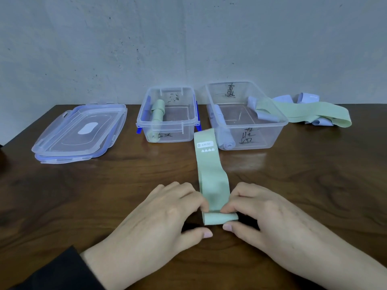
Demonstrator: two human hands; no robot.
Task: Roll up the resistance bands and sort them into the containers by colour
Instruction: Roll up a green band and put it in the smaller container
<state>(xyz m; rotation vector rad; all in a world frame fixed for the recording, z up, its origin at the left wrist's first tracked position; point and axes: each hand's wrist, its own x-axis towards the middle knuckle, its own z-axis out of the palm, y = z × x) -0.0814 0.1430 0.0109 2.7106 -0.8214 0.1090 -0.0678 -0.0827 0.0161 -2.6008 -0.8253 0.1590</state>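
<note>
A pale green resistance band point(210, 170) lies lengthwise on the wooden table, its near end folded into a small roll. My left hand point(167, 214) and my right hand point(263, 212) pinch that roll from either side, fingers on top and thumbs at the front. Behind it, the smaller clear container point(167, 130) with blue clips holds rolled green bands point(157, 110). The larger clear container point(251, 124) to its right holds rolled lilac bands point(225, 139). A loose pile of green and lilac bands point(310, 110) lies at the far right.
Two stacked clear lids point(79, 132) with blue seals rest at the back left. A grey wall stands directly behind the table point(83, 195).
</note>
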